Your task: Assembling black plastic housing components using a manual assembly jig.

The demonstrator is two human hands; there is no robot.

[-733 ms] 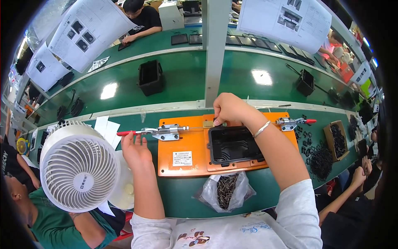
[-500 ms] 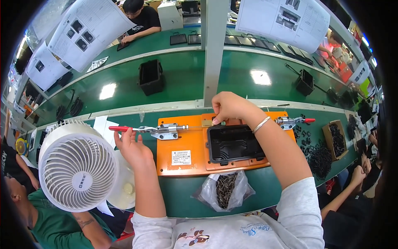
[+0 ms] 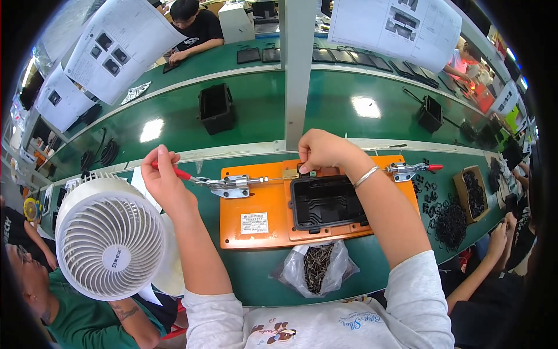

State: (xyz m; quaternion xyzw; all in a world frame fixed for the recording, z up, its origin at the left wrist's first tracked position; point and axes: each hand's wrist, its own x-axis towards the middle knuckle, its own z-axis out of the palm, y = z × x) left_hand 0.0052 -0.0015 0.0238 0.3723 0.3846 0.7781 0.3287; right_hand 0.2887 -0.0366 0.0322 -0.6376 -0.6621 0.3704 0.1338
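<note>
At the near edge of the green bench (image 3: pixel 256 279) lies a clear bag of small dark parts (image 3: pixel 315 267), and just beyond it an orange fixture plate (image 3: pixel 256 203) carries a black plastic housing (image 3: pixel 326 202). The left hand (image 3: pixel 164 180) is closed around the red handle of the toggle clamp (image 3: pixel 229 185) at the plate's left side. The right hand (image 3: pixel 321 150) pinches its fingertips together on a small part at the housing's far rim.
</note>
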